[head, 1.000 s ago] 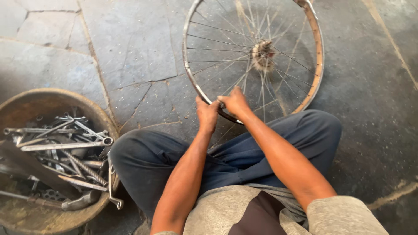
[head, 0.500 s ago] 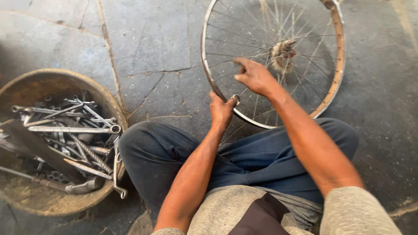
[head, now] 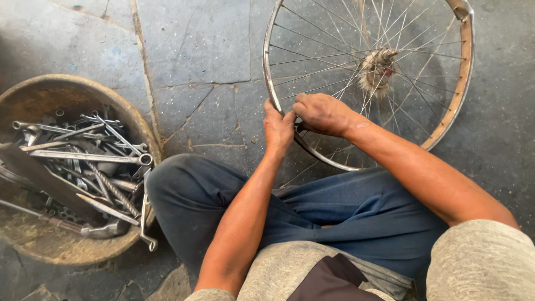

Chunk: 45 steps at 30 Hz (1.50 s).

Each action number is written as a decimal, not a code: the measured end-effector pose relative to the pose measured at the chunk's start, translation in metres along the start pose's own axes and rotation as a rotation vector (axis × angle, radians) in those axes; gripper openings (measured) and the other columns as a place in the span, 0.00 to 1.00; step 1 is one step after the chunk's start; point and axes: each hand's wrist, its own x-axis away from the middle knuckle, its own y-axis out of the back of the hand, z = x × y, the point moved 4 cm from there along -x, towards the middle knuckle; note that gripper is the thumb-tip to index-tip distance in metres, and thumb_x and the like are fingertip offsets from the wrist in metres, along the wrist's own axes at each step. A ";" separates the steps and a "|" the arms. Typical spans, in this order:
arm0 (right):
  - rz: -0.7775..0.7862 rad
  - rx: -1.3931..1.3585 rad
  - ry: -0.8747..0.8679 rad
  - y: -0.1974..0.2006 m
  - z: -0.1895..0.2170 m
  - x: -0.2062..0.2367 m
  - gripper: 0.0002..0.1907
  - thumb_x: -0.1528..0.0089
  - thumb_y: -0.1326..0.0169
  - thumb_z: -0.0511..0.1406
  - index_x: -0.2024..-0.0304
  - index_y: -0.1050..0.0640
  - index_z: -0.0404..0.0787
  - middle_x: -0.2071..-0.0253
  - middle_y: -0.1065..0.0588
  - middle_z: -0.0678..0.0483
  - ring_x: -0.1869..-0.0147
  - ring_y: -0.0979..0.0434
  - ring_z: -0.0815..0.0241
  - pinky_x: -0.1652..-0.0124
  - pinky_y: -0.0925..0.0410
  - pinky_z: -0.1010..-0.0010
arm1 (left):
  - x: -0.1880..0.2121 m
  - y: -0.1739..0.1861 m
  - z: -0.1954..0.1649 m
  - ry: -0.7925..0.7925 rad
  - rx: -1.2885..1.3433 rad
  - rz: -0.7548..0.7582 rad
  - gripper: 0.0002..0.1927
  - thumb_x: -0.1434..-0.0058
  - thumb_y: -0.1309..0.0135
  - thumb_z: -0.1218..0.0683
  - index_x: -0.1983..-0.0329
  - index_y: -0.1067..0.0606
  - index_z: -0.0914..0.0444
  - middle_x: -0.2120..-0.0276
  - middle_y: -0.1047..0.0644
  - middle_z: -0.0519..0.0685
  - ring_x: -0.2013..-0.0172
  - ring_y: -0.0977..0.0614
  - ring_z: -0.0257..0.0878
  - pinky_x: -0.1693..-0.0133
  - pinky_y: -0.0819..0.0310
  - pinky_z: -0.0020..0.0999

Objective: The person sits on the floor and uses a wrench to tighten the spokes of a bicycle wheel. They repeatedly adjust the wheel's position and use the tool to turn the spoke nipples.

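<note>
A bare bicycle wheel rim with thin spokes and a fuzzy-looking hub stands on the stone floor in front of my knees. My left hand clasps the near left part of the rim. My right hand sits just beside it, fingers curled around the rim and the spokes there. Whether a small tool is pinched in the right fingers is hidden. My legs in blue trousers are folded under the wheel's lower edge.
A round rusty metal basin at the left holds several wrenches, rods and other steel tools; one wrench hangs over its rim near my left knee. The floor is cracked grey stone slabs.
The view has shifted left, so the wheel sits further right. My right hand came down from the spokes to the rim beside my left hand. Both hands stayed on the near left rim.
</note>
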 end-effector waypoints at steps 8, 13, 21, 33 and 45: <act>0.035 -0.070 0.042 -0.007 -0.020 -0.012 0.17 0.46 0.35 0.40 0.62 0.25 0.36 0.66 0.26 0.46 0.63 0.21 0.44 0.65 0.27 0.57 | -0.023 0.003 0.015 -0.028 0.090 0.051 0.26 0.40 0.44 0.57 0.40 0.33 0.71 0.56 0.19 0.57 0.57 0.16 0.44 0.54 0.20 0.38; -0.028 0.119 0.174 -0.010 -0.023 -0.012 0.15 0.38 0.41 0.34 0.52 0.24 0.31 0.65 0.27 0.48 0.64 0.22 0.50 0.64 0.27 0.63 | -0.030 0.007 0.008 0.107 0.314 0.204 0.37 0.39 0.45 0.53 0.28 0.42 0.67 0.50 0.25 0.57 0.50 0.24 0.43 0.48 0.26 0.38; 0.137 -0.231 -0.066 -0.018 -0.056 -0.024 0.15 0.36 0.44 0.42 0.57 0.24 0.37 0.65 0.26 0.45 0.62 0.22 0.42 0.62 0.28 0.55 | -0.033 0.011 -0.018 0.080 0.500 0.333 0.45 0.34 0.46 0.47 0.22 0.53 0.69 0.34 0.31 0.59 0.35 0.30 0.45 0.34 0.41 0.37; 0.732 -1.025 -0.596 -0.060 -0.101 -0.045 0.23 0.32 0.52 0.47 0.67 0.19 0.36 0.74 0.24 0.55 0.74 0.30 0.61 0.73 0.35 0.67 | -0.036 0.012 -0.021 0.113 0.440 0.319 0.43 0.31 0.51 0.46 0.22 0.56 0.69 0.31 0.34 0.62 0.32 0.32 0.47 0.34 0.40 0.36; 0.793 -1.060 -0.823 -0.077 -0.109 -0.032 0.24 0.34 0.50 0.51 0.68 0.18 0.39 0.78 0.29 0.59 0.77 0.36 0.67 0.79 0.43 0.72 | -0.032 0.016 -0.027 0.038 0.025 0.246 0.48 0.47 0.45 0.53 0.23 0.50 0.63 0.45 0.22 0.65 0.44 0.18 0.52 0.45 0.26 0.40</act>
